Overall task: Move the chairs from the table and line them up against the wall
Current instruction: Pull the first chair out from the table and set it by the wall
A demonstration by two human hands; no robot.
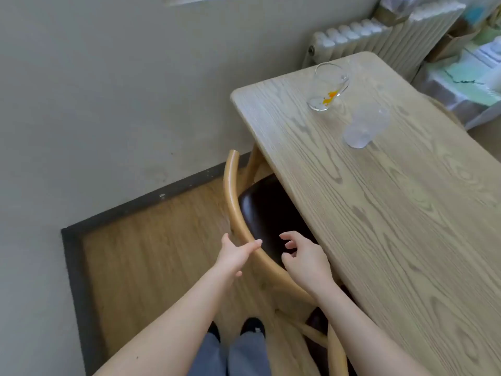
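Note:
A wooden chair (232,196) with a curved back rail and a dark brown seat (267,210) is tucked under the left side of the light wooden table (393,213). My left hand (234,253) is open, its fingers resting against the outer side of the back rail. My right hand (305,257) hovers open just inside the rail, above the seat, touching nothing. A second chair (334,346) shows partly at the bottom, beside the table. The grey wall (108,90) rises on the left behind the chair.
Two clear glasses stand on the table's far end, one with an orange print (326,88), one frosted (364,127). A white radiator (379,36) sits in the back corner. A dark skirting board (78,280) edges the wooden floor. My feet (252,327) are below.

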